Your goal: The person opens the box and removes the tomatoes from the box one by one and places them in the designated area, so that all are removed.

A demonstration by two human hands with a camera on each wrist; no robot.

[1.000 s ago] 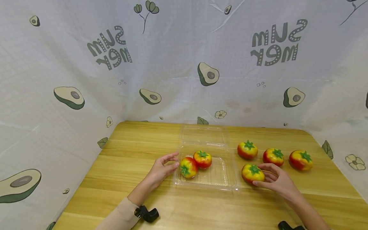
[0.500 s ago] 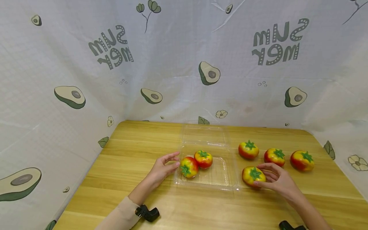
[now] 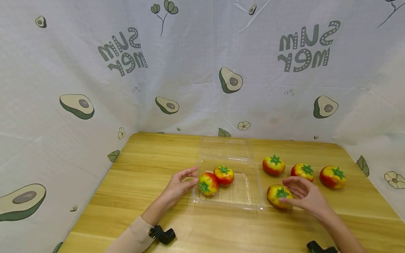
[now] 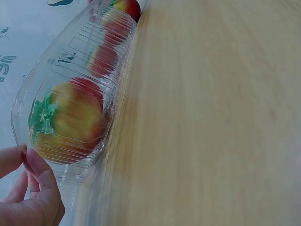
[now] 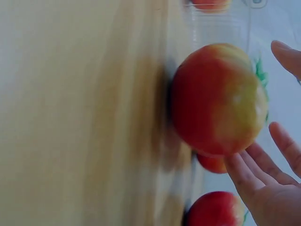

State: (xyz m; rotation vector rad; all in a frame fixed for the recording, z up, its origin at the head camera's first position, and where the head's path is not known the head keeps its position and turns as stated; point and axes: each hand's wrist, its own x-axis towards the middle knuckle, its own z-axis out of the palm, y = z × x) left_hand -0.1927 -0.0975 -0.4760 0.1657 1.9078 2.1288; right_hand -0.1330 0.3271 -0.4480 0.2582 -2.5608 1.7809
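plastic box (image 3: 238, 193), clear and ribbed, holds two glossy round tomatoes (image 3: 224, 175).

The white cloth (image 3: 196, 52) twice bears the word "summer" (image 3: 307, 47), mirror-reversed, over two lines.

We see red-and-yellow fruits (image 3: 273, 169) with green tops (image 3: 282, 192), a colourless container (image 3: 227, 205), a honey-coloured wood-grain table (image 3: 155, 154) and a whitish sheet (image 3: 190, 52) patterned with avocados (image 3: 226, 79) and grey lettering (image 3: 316, 33).

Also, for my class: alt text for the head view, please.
A left hand touches the rim of an open clear container holding two red-and-yellow fruits on a wooden table; the right hand is at a third. Three more fruits sit behind.
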